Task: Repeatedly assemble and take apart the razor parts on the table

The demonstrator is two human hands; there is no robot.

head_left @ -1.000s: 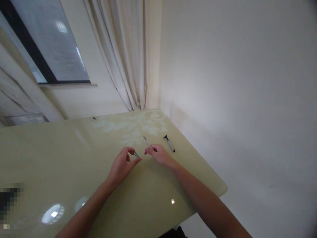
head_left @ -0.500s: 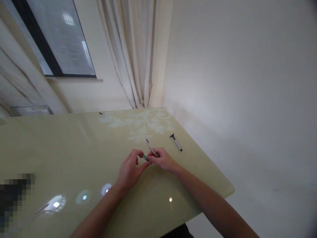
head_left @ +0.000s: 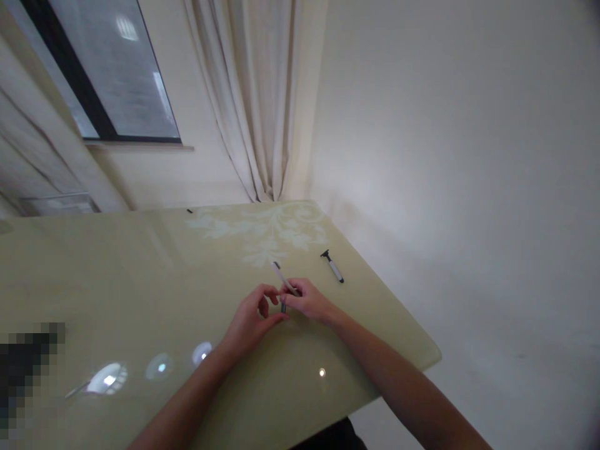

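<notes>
My right hand (head_left: 304,301) is closed around a slim pale stick with a dark tip (head_left: 280,272), which slants up and left out of the fingers. A small dark, narrow piece (head_left: 284,308) stands between the two hands, just below my right fingertips. My left hand (head_left: 255,312) is at its left, thumb stretched to its lower end and the other fingers curled near its top. What kind of piece it is cannot be made out. Farther right, a razor (head_left: 332,267) with a black head and grey handle lies on the table.
The glossy, pale yellow-green table (head_left: 154,275) carries a floral pattern and light reflections. A tiny dark object (head_left: 189,211) lies by its far edge. A blurred-out dark shape (head_left: 25,359) is at the left. Curtains (head_left: 253,94) and a wall (head_left: 445,156) bound the table.
The small piece between my hands has turned from slanted to nearly upright. My left index finger has shifted toward my right fingertips. The stick stays in my right hand.
</notes>
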